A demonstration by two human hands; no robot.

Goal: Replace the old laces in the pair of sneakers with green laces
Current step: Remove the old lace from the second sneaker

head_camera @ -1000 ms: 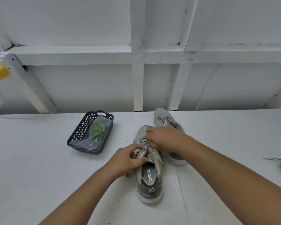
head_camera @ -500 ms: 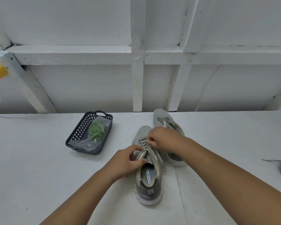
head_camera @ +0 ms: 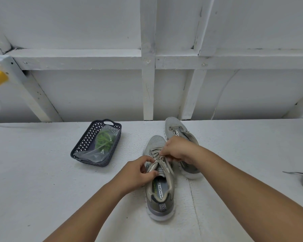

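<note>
Pinching the soft, limp lace near the eyelets, the right hand is apparently tugging while the left hand is gripping the light sneaker.

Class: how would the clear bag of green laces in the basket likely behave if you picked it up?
The clear bag looks thin and crumpled, so it would probably sag. Its glossy film may be slippery. Holding only green laces, it is likely light.

Grey sneaker w/ old lace, 2nd sneaker behind; green laces bagged.
</note>
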